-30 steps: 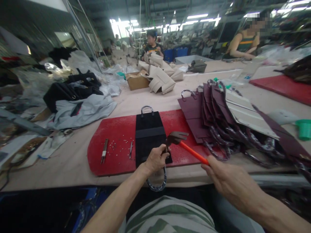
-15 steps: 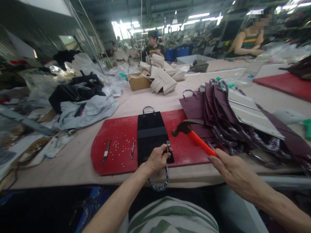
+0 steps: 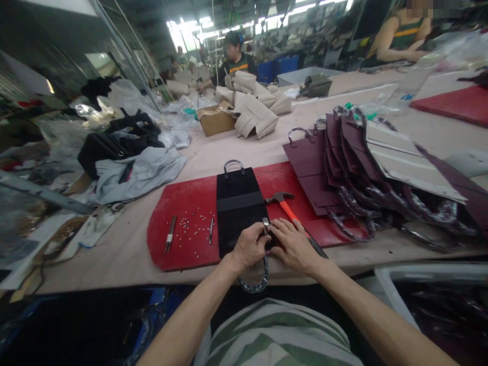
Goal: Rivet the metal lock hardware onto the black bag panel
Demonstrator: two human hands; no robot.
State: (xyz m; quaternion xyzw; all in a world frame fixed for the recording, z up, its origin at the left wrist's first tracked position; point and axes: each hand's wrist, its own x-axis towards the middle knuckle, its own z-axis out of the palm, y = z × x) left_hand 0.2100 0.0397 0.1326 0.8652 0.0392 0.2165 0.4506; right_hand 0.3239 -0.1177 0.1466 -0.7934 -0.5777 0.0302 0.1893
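Note:
My left hand (image 3: pixel 249 246) grips a short metal punch (image 3: pixel 266 221) between thumb and fingers, over the lower right corner of a black bag panel (image 3: pixel 240 185). One plastic-wrapped handle (image 3: pixel 233 162) arches from the panel's far edge; another handle loop (image 3: pixel 254 288) hangs over the table edge below my left hand. Beside the punch, my right hand (image 3: pixel 293 245) lies with fingers stretched out on the panel's corner; its fingertips hide that corner. A claw hammer (image 3: pixel 286 208) with an orange shaft rests on the red board (image 3: pixel 160 249), partly behind my right hand.
Small studs (image 3: pixel 185 223), a pronged tool (image 3: pixel 170 234) and a slim metal rod (image 3: pixel 211 231) lie left of the panel. Burgundy bag panels (image 3: pixel 308 168) are heaped at right. Beige pieces (image 3: pixel 255 117) and a carton (image 3: pixel 217 120) stand behind. A co-worker (image 3: pixel 236 61) sits across the table.
My right hand has let go of the hammer, which now lies on the board, and has moved left to the panel beside the punch. My left hand keeps the punch.

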